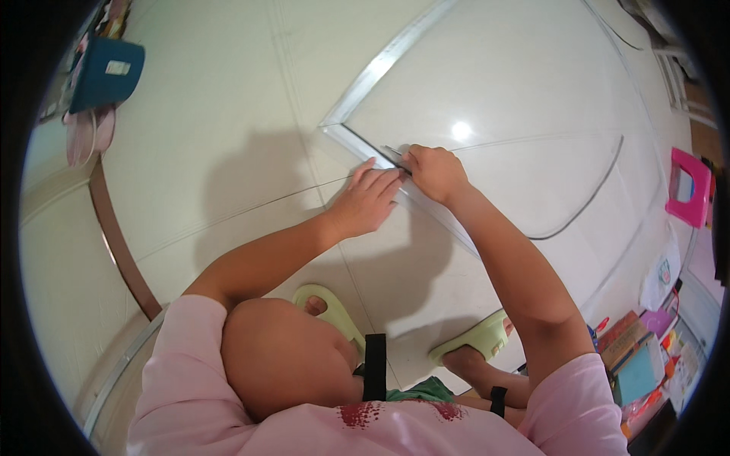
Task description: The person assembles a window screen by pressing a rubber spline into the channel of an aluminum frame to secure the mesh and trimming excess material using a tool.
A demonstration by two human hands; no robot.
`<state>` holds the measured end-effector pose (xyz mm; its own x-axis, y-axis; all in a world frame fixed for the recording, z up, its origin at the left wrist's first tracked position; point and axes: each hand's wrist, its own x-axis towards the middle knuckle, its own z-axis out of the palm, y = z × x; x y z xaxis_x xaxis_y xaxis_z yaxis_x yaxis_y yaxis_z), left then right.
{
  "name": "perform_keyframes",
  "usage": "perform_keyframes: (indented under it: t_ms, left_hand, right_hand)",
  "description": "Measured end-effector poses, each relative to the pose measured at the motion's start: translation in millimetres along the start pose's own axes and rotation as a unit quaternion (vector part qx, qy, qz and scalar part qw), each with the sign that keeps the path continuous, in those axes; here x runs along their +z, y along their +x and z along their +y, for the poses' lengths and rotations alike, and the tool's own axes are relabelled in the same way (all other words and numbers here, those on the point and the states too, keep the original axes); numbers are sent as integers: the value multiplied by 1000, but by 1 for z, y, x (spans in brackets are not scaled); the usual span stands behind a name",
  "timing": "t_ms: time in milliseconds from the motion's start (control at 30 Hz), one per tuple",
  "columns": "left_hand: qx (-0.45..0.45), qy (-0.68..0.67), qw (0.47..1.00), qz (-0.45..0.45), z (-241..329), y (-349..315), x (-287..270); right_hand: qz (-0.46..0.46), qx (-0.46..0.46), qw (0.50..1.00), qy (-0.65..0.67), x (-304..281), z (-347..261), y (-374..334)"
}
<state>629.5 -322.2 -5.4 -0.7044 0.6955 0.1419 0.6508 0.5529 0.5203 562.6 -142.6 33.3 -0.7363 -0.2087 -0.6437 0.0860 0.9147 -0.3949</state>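
Observation:
A silvery metal frame (378, 68) lies flat on the floor, its corner just beyond my hands. Along the inner edge of its near bar runs a black cord (363, 138), from the corner down to my hands. My left hand (366, 199) rests on that bar, fingers stretched out and touching it beside the cord. Closed in a fist, my right hand (437, 173) grips a thin metal tool (391, 150) whose narrow end sticks out to the left; its full shape is hidden. Right of my hands, a loose stretch of dark cord (589, 201) curves over the floor.
Light tiles (220, 99) cover the floor. My feet in light green slippers (334, 315) are close below the frame. A teal bin (114, 74) stands at far left, a pink stool (688, 188) at far right. Boxes and clutter (635, 357) are at lower right.

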Motion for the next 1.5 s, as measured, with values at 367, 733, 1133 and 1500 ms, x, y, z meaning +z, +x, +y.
perform_keyframes:
  t_ms: [367,733,1133,1500]
  left_hand:
    - [-22,63,993,-96,15,14,-15]
    - [-306,56,940,-140,82,36,1]
    - [-498,9,865,63,116,63,42]
    - [-514,51,852,86,115,66,67]
  right_hand:
    - [23,-51,997,48,17,106,-86]
    - [-93,53,968,227,7,122,-47]
    - [-127,133,889,420,-2,106,-35]
    - [-69,128,907,394,13,112,-25]
